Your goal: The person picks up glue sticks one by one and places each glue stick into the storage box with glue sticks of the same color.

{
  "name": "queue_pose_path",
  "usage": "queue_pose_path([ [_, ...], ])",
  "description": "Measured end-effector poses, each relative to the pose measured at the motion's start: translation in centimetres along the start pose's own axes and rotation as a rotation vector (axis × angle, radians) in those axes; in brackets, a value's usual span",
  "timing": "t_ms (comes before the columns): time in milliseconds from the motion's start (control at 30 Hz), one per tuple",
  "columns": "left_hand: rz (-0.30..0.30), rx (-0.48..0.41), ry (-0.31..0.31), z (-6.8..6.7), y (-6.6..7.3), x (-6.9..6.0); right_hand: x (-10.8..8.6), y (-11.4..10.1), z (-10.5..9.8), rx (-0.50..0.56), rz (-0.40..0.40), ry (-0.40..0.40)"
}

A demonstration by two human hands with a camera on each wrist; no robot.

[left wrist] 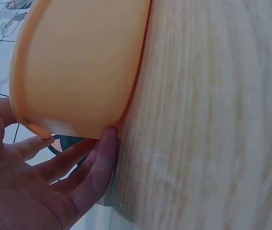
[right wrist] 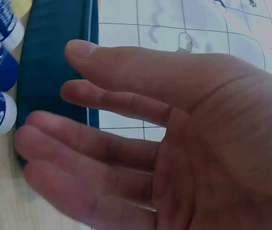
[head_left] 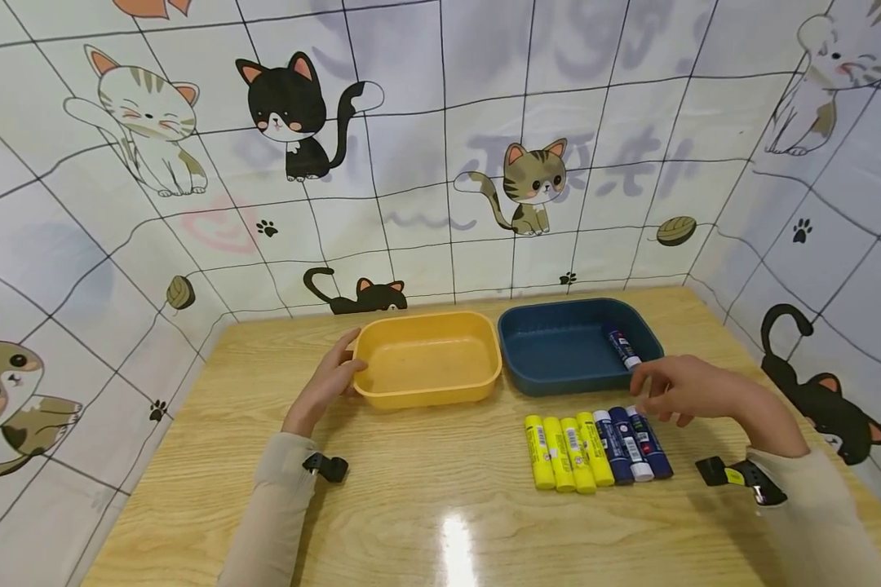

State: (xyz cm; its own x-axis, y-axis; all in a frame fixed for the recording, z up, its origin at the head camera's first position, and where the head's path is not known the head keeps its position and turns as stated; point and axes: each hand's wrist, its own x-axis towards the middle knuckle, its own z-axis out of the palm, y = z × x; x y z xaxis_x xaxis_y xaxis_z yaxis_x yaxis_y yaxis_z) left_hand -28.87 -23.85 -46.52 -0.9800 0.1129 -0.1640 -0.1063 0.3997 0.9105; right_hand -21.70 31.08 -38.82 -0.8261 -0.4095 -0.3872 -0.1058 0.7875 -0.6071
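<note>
My left hand (head_left: 330, 379) grips the left end of a yellow plastic tray (head_left: 426, 399), the thumb over the rim and the other fingers against the outside wall. In the left wrist view those fingers (left wrist: 108, 143) touch the tray's end wall near the tabletop. My right hand (head_left: 686, 390) hovers with loosely bent fingers and nothing in them, by the front right corner of a dark blue tray (head_left: 573, 381). A navy glue stick (head_left: 622, 346) lies inside that tray. Below the hand is a row of yellow glue sticks (head_left: 574, 452) and navy glue sticks (head_left: 620, 444).
Both trays stand side by side at the back of a wood-grain table (head_left: 411, 481). Behind and beside it rise white walls (head_left: 426, 163) with a grid and cat drawings. The row of glue sticks lies in front of the blue tray.
</note>
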Motion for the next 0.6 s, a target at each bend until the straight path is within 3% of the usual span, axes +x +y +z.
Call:
queue_pose_path([
  [367,0.005,-0.014,-0.025,-0.2,0.3,-0.4,1.2,0.6,1.1,-0.042,0.126,-0.109],
  [600,0.025,-0.017,-0.036,-0.2,-0.1,0.1,1.6,1.3,1.1,-0.042,0.160,-0.121],
])
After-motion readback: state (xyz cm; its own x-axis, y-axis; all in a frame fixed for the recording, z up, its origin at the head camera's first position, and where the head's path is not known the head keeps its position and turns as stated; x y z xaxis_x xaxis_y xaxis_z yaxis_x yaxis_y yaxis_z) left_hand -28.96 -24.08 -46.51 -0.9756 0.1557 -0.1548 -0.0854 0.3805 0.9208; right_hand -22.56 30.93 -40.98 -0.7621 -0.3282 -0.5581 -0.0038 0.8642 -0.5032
